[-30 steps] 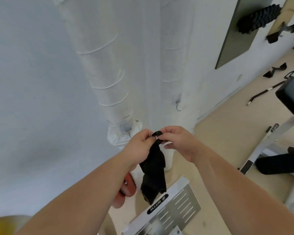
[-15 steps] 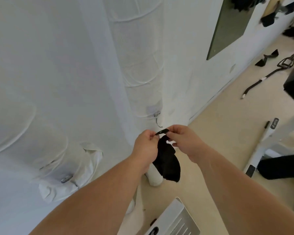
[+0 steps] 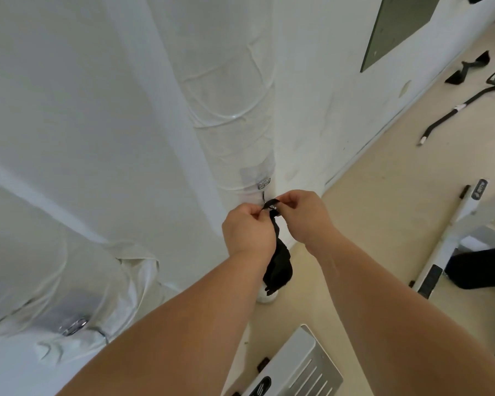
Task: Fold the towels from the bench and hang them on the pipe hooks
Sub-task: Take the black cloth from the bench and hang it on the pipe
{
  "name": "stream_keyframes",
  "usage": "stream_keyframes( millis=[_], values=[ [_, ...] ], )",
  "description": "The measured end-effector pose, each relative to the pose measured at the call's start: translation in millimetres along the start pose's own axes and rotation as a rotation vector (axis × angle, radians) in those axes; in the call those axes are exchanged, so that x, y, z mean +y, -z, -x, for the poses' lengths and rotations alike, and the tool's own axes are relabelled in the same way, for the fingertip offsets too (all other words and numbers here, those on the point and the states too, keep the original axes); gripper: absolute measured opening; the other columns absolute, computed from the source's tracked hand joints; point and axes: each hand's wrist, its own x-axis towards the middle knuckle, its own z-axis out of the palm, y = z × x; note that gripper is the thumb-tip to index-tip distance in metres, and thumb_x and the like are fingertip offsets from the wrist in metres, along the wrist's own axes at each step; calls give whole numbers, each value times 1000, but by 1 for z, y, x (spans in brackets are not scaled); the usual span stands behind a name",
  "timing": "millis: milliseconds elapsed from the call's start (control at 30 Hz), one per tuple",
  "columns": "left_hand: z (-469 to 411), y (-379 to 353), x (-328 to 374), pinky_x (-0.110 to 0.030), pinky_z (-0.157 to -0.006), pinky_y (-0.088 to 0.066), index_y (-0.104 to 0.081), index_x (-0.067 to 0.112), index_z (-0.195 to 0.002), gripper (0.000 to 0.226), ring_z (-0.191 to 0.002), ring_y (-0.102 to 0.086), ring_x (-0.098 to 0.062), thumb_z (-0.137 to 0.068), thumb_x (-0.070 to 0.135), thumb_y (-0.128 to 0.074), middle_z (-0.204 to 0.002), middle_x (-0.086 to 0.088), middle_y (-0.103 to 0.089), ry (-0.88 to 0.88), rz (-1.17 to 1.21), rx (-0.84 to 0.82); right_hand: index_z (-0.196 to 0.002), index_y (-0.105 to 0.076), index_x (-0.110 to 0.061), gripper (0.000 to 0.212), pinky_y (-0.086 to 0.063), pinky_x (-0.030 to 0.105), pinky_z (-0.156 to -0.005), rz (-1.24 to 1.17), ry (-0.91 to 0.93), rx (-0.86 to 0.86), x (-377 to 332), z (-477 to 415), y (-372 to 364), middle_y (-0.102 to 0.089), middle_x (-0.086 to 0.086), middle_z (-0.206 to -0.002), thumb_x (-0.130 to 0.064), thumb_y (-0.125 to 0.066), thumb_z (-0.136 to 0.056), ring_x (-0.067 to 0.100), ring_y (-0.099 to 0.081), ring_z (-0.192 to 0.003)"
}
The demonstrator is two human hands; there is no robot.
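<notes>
**Loop at the hook, not yet hung**

You pinch the loop [image 3: 270,203] of the black towel [image 3: 279,264] with both hands, the left hand [image 3: 247,227] at its 9 o'clock and the right hand [image 3: 303,215] at 3, fingertips clamped on the strap. The towel dangles toward 6. The hook [image 3: 264,195] on the pipe [image 3: 232,110] sits at the loop's 12. This hanging looks nearly done; no other towels are in view.

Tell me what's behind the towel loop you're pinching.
The metal hook on the wrapped pipe sits right behind it. Its tip is hidden by the loop and fingers.
</notes>
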Motion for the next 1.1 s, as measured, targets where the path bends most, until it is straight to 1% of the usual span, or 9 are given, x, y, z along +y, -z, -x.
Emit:
stream_keyframes(
  millis=[133,267,433,500,600,700,800,1000,1100],
  values=[
    [-5,0,-1,-24,-69,-48,-77,19,-84,12,-71,-63,-14,-91,24,-68,-72,7,-67,0,-52,16,-83,-76,-16,11,-55,37,-76,51,-7,7,4,6,-6,-76,0,-82,-23,-70,-89,21,-71,-82],
    [-9,2,-6,-24,-58,-47,-74,23,-69,22,-68,-65,-21,-88,33,-73,-67,1,-70,56,-79,-8,-72,-75,-17,16,-51,30,-68,-89,-75,41,4,17,-6,-76,1,-75,-22,-72,-87,19,-70,-78],
    [-4,23,-12,-28,-73,-54,-69,22,-70,19,-77,-67,-24,-88,28,-72,-79,-3,-72,56,-191,-79,-81,-75,-18,16,-49,22,-61,-121,-137,17,-1,38,2,-76,0,-81,-17,-64,-93,14,-64,-70],
    [4,38,-12,-29,-83,-54,-75,18,-89,9,-88,-66,-23,-92,20,-67,-92,-1,-70,55,-190,-76,-91,-74,-18,16,-45,18,-60,-175,-178,0,-8,50,10,-75,-3,-84,-14,-59,-96,13,-64,-75],
    [25,69,-14,-40,-97,-55,-73,15,-115,26,-107,-67,-24,-97,10,-55,-119,-2,-72,28,-195,-108,-96,-74,-19,24,-43,17,-61,-180,-209,-16,-20,76,24,-76,-1,-90,-6,-54,-95,12,-64,-81],
    [57,109,-26,-38,-95,-55,-68,18,-120,32,-109,-66,-23,-101,9,-44,-122,0,-67,-94,-291,-252,-99,-73,-18,24,-43,18,-59,-169,-230,-45,-29,119,32,-75,1,-93,-5,-54,-93,12,-62,-79],
    [91,151,-43,-36,-102,-50,-66,17,-124,31,-113,-63,-21,-104,11,-43,-127,2,-65,-233,-428,-380,-92,-71,-20,15,-44,20,-59,-151,-247,-62,-35,172,32,-71,2,-91,-9,-60,-93,14,-60,-76],
    [152,221,-51,-32,-86,-55,-66,27,-117,25,-96,-69,-19,-101,18,-49,-117,4,-66,-312,-304,-432,-93,-72,-17,5,-46,23,-61,-143,-235,63,-53,286,32,-69,7,-90,-18,-67,-93,14,-59,-72],
    [187,247,-62,-30,-84,-54,-67,26,-116,22,-93,-68,-19,-99,19,-55,-115,6,-66,-361,-261,-516,-95,-74,-18,7,-51,32,-72,-152,-258,125,-55,344,25,-74,14,-95,-23,-69,-92,17,-62,-77]
  ],
)
